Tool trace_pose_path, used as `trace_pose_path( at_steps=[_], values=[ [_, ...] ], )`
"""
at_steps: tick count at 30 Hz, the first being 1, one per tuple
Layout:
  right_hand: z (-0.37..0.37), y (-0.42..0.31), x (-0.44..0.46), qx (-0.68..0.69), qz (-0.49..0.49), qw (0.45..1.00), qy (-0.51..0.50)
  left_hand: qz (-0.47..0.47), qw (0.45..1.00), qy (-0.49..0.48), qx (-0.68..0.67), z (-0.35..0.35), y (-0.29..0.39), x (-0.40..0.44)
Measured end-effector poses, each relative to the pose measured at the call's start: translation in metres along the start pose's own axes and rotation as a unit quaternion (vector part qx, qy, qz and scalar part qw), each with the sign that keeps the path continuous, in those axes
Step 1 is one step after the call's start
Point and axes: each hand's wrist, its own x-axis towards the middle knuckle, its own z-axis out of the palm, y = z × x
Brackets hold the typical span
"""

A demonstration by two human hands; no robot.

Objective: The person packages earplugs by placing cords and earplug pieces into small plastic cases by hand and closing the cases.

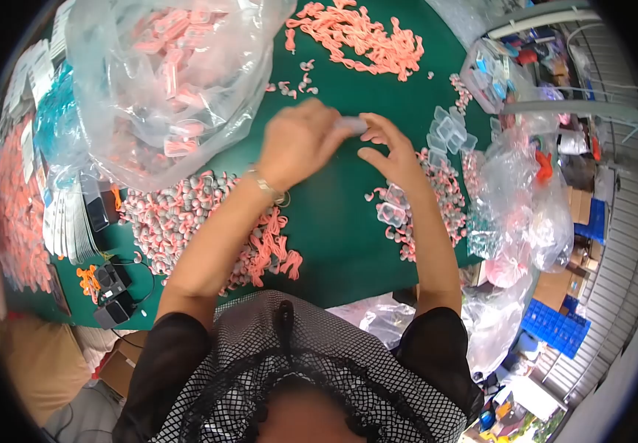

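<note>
Over the middle of the green table, my left hand [298, 142] is closed on a small translucent plastic case [351, 125], held by its left end. My right hand [393, 151] is at the case's right end, thumb and fingers apart, its fingertips beside or touching the case. What is inside the case is too small to tell. Below my left forearm lies a heap of small grey and pink pieces [178, 214], with coral cords [274, 247] at its edge. Near my right forearm are more such pieces [444, 192] and clear little boxes [448, 131].
A large clear bag [252, 88] of pink packed items stands at the upper left. Coral cords [363, 40] lie at the table's far side. Black devices [114, 280] sit at the lower left. Plastic bags [511, 177] line the right edge of the green table [326, 244].
</note>
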Motion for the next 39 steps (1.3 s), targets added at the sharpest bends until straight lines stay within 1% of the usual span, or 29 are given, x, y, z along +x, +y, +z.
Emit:
trace_pose_path(
  at_steps=[1, 2, 3, 5, 6, 7, 9, 10, 12, 13, 15, 16, 17, 18, 19, 20, 21, 23, 25, 26, 28, 30, 33, 34, 35, 36, 37, 38, 39],
  values=[
    [-0.004, -0.007, -0.004, 0.01, 0.006, 0.999, 0.033, 0.031, 0.998, 0.056, 0.013, -0.023, 0.003, 0.005],
    [-0.018, -0.011, -0.015, -0.067, 0.032, 0.997, 0.007, 0.067, 0.99, 0.119, 0.046, -0.046, 0.005, 0.01],
    [-0.031, -0.005, -0.028, -0.07, 0.038, 0.997, 0.008, 0.058, 0.986, 0.146, 0.048, -0.07, 0.004, 0.016],
    [-0.053, 0.013, -0.055, -0.2, 0.06, 0.975, -0.071, -0.006, 0.972, 0.19, 0.137, -0.11, -0.012, 0.02],
    [-0.061, 0.013, -0.064, -0.25, 0.044, 0.962, -0.096, -0.033, 0.961, 0.203, 0.187, -0.123, -0.025, 0.023],
    [-0.06, 0.01, -0.07, -0.251, 0.041, 0.962, -0.096, -0.032, 0.96, 0.205, 0.187, -0.13, -0.039, 0.023],
    [-0.058, 0.005, -0.082, -0.357, -0.026, 0.93, -0.081, -0.081, 0.932, 0.177, 0.307, -0.14, -0.066, 0.028],
    [-0.056, 0.007, -0.087, -0.357, -0.028, 0.93, -0.079, -0.08, 0.931, 0.178, 0.308, -0.139, -0.081, 0.029],
    [-0.047, 0.016, -0.087, -0.438, -0.003, 0.898, -0.046, -0.108, 0.931, 0.072, 0.342, -0.135, -0.106, 0.025],
    [-0.044, 0.014, -0.086, -0.432, -0.011, 0.901, -0.046, -0.109, 0.927, 0.074, 0.351, -0.134, -0.112, 0.018],
    [-0.047, 0.01, -0.083, -0.404, -0.003, 0.913, -0.06, -0.095, 0.927, 0.114, 0.346, -0.13, -0.103, 0.018],
    [-0.05, 0.005, -0.08, -0.347, -0.003, 0.936, -0.053, -0.079, 0.924, 0.142, 0.347, -0.131, -0.094, 0.018],
    [-0.051, 0.003, -0.073, -0.344, -0.006, 0.937, -0.056, -0.081, 0.922, 0.143, 0.351, -0.132, -0.085, 0.018],
    [-0.052, 0.001, -0.066, -0.288, -0.004, 0.956, -0.048, -0.052, 0.924, 0.184, 0.33, -0.132, -0.077, 0.02],
    [-0.054, -0.003, -0.058, -0.232, -0.001, 0.972, -0.038, -0.022, 0.925, 0.225, 0.307, -0.128, -0.067, 0.021],
    [-0.049, -0.017, -0.044, -0.223, 0.029, 0.974, -0.039, -0.009, 0.946, 0.219, 0.24, -0.119, -0.055, 0.021],
    [-0.043, -0.015, -0.032, -0.223, 0.025, 0.974, -0.039, 0.004, 0.962, 0.212, 0.173, -0.106, -0.041, 0.02],
    [-0.031, -0.005, -0.005, -0.215, 0.003, 0.976, -0.029, 0.032, 0.99, 0.103, 0.087, -0.067, -0.021, 0.015],
    [-0.02, 0.017, 0.019, -0.218, -0.014, 0.975, -0.025, -0.044, 0.997, 0.001, 0.069, -0.028, -0.011, 0.015],
    [-0.016, 0.029, 0.028, -0.237, -0.015, 0.971, -0.033, -0.042, 0.997, 0.003, 0.071, -0.009, -0.016, 0.017],
    [-0.007, 0.043, 0.044, -0.258, -0.019, 0.965, -0.038, -0.099, 0.983, -0.057, 0.143, 0.024, -0.037, 0.027],
    [-0.004, 0.048, 0.052, -0.307, -0.023, 0.95, -0.041, -0.09, 0.978, -0.065, 0.176, 0.046, -0.058, 0.031],
    [-0.002, 0.057, 0.056, -0.268, -0.034, 0.963, -0.022, -0.099, 0.966, -0.109, 0.213, 0.066, -0.073, 0.038],
    [-0.009, 0.06, 0.057, -0.273, -0.03, 0.961, -0.017, -0.088, 0.97, -0.089, 0.208, 0.069, -0.077, 0.037],
    [-0.013, 0.064, 0.058, -0.24, -0.03, 0.97, 0.017, -0.085, 0.971, -0.09, 0.205, 0.069, -0.074, 0.037],
    [-0.016, 0.069, 0.063, -0.207, -0.033, 0.977, 0.05, -0.097, 0.982, -0.059, 0.152, 0.065, -0.069, 0.037],
    [-0.024, 0.079, 0.068, -0.208, -0.033, 0.976, 0.05, -0.11, 0.989, -0.029, 0.099, 0.063, -0.066, 0.036],
    [-0.042, 0.094, 0.072, -0.257, -0.045, 0.956, 0.134, -0.122, 0.992, -0.006, 0.006, 0.064, -0.065, 0.032],
    [-0.059, 0.109, 0.076, -0.304, -0.056, 0.926, 0.216, -0.124, 0.992, -0.005, 0.005, 0.069, -0.065, 0.026]
  ],
)
